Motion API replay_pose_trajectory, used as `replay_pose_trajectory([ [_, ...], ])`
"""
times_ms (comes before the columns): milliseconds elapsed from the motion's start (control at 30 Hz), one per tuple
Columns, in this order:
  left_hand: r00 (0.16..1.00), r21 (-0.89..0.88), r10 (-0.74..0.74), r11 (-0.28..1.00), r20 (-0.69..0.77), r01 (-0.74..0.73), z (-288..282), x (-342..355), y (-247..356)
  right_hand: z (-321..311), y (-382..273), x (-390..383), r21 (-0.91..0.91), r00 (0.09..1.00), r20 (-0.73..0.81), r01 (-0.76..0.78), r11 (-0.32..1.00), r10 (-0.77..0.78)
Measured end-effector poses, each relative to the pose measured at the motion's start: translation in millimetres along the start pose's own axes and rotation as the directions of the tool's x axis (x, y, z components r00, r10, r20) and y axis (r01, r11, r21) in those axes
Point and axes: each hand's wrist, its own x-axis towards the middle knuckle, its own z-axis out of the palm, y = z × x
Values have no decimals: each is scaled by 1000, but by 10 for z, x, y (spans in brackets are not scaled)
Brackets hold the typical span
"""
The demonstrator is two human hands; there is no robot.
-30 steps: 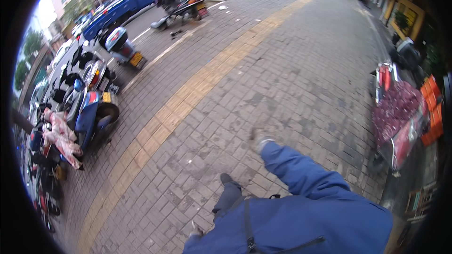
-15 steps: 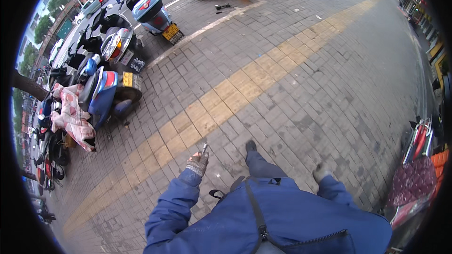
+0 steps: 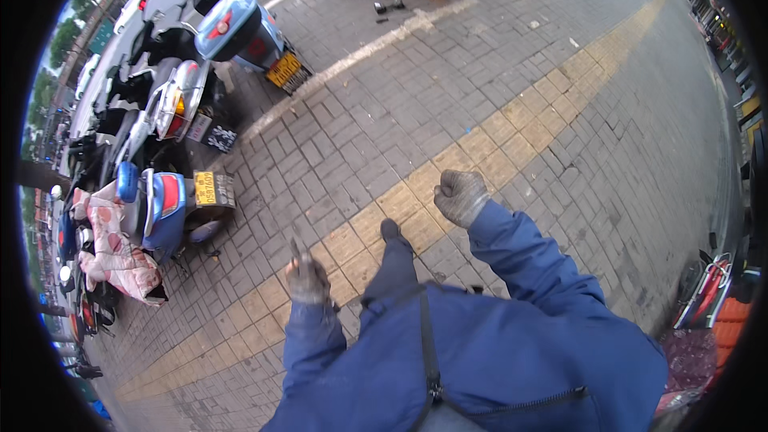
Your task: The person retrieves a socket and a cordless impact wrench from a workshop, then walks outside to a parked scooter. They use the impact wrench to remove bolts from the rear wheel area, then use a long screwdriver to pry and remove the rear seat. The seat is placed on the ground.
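In the head view, the person's left hand in a worn grey glove [image 3: 306, 282] is in front of the body, left of the forward leg. Its fingers are curled closed around a slim, grey, metallic-looking object [image 3: 295, 249], which points up and away from the body beyond the fingers; blur hides what kind of object it is. The right hand in a matching grey glove [image 3: 462, 198] is raised farther forward, well apart from the left, and bunched into a fist; whether anything lies inside it cannot be told.

Both arms wear the sleeves of a blue fabric jacket [image 3: 520, 336], crossed by a dark narrow strap [image 3: 427, 334]. Between the hands, a dark trouser leg [image 3: 394, 268] ends in a black shoe [image 3: 390, 230] on a yellow ribbed paving strip [image 3: 512, 122], which runs diagonally across grey brick paving [image 3: 336, 144].

Along the left stands a row of parked scooters: a light-blue one with a rounded top box [image 3: 232, 24], a silver one with an amber tail light [image 3: 178, 104], and a darker blue one with a red rear light [image 3: 166, 202]. Just beside the last hangs a pink-and-white padded cover [image 3: 116, 250]. At the lower right, a maroon quilted cover [image 3: 690, 360] lies near an orange plastic object [image 3: 732, 324].
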Motion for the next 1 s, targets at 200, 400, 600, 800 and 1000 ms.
replay_pose_trajectory([
  [200, 982, -45, 59, 998, 177, -52, 1322, 2007, 876, 42, 403, 1477, -61, 943, 75, -321, 945, 325],
  [400, 957, 128, 90, 983, 275, -129, 2763, 3959, 1670, 79, 1086, 3197, -151, 824, 34, -555, 818, 565],
  [600, 979, 98, -25, 995, 204, 5, 3887, 5706, 2085, 537, 1427, 5549, -81, 830, 97, -544, 835, 550],
  [800, 979, 69, -57, 997, 194, 44, 4921, 7157, 2835, 272, 1104, 8110, -123, 867, 272, -399, 909, 418],
  [1000, 951, 131, -122, 988, 286, 88, 6201, 9158, 3211, 330, 1541, 9988, 40, 850, 75, -525, 850, 521],
])
